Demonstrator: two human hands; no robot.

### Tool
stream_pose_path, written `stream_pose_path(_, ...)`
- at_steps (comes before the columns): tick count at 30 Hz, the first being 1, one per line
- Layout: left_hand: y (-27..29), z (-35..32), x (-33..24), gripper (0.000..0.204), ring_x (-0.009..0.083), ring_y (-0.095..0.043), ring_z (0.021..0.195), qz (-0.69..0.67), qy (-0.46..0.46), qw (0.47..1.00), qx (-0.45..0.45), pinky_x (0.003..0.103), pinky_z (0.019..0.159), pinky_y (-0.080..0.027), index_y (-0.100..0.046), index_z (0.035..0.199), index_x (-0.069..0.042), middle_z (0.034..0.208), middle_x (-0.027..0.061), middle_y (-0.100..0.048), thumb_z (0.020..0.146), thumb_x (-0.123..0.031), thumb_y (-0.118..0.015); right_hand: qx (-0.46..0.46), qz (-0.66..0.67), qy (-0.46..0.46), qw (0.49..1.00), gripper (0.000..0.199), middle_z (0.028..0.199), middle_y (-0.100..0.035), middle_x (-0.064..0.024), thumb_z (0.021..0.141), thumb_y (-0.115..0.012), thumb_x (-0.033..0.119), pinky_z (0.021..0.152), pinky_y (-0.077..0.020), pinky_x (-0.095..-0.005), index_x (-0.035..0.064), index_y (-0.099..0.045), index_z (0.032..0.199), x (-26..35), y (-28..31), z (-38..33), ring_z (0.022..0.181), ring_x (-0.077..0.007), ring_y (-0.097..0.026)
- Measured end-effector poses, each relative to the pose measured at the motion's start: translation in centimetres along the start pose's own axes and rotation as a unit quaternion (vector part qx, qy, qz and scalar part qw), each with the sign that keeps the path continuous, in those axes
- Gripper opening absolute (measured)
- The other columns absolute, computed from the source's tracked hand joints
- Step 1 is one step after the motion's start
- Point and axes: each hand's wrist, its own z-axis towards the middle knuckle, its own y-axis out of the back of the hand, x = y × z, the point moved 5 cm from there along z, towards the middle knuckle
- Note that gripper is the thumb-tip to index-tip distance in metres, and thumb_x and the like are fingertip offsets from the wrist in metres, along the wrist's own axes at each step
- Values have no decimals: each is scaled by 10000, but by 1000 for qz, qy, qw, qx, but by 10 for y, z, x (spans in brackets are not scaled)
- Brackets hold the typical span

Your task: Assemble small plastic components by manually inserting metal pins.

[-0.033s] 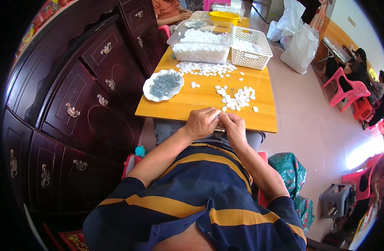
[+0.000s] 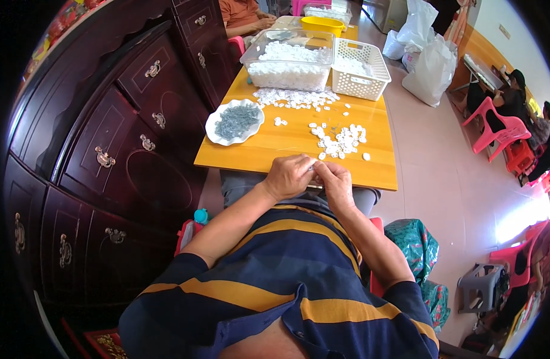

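At the near edge of the wooden table (image 2: 269, 157), my left hand (image 2: 290, 177) and my right hand (image 2: 336, 182) meet, fingers closed in a pinch. A small white piece (image 2: 313, 167) shows partly between the fingertips of both; the fingers hide most of it. Just beyond them lies a loose pile of small white oval plastic pieces (image 2: 345, 142), with a few thin metal bits among them. To the left, a white scalloped dish (image 2: 211, 133) holds a heap of thin grey metal pins (image 2: 236, 121).
A clear plastic bin (image 2: 287, 81) of white pieces and a white perforated basket (image 2: 380, 90) stand at the far end, more white pieces (image 2: 293, 99) before them. Dark drawers (image 2: 116, 137) line the left. A person (image 2: 245, 18) sits beyond; white sacks (image 2: 430, 69) stand right.
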Motion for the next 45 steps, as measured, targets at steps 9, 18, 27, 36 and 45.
stream_pose_path(9,-6,-2,1,156,350,-694,793,-59,38,997,-9,426,660,-550,-677,1011,-54,855,139,-682,904,-166,-701,27,29,-44,998,290,721,-615,18,998,-628,231,621,-438,-239,29,-702,804,-7,9,8,660,-67,-529)
stream_pose_path(18,-16,-6,10,215,358,-703,853,-89,61,994,-2,413,690,-554,-691,1084,-41,967,166,-715,932,-194,-697,32,112,-105,988,310,880,-706,-53,1019,-567,263,745,-512,-257,-9,-707,969,0,8,5,777,-115,-641)
stream_pose_path(27,-15,-5,11,193,347,-707,812,-82,65,994,7,415,672,-552,-701,1063,-57,898,151,-719,926,-193,-700,27,110,-104,988,307,890,-720,-68,1017,-571,256,751,-524,-264,-17,-708,987,-2,9,4,768,-132,-665)
stream_pose_path(36,-18,-6,14,205,358,-690,759,-92,87,992,26,426,642,-534,-701,1040,-59,870,171,-704,910,-216,-719,27,108,-112,987,317,857,-719,-51,1012,-569,283,717,-492,-252,5,-717,969,-5,8,4,748,-118,-650)
stream_pose_path(45,-20,-5,14,192,361,-697,788,-95,130,986,50,437,657,-547,-691,1023,-80,874,155,-714,893,-218,-720,74,84,-96,989,246,844,-714,-23,996,-602,233,684,-457,-227,22,-726,966,-15,11,11,735,-77,-623)
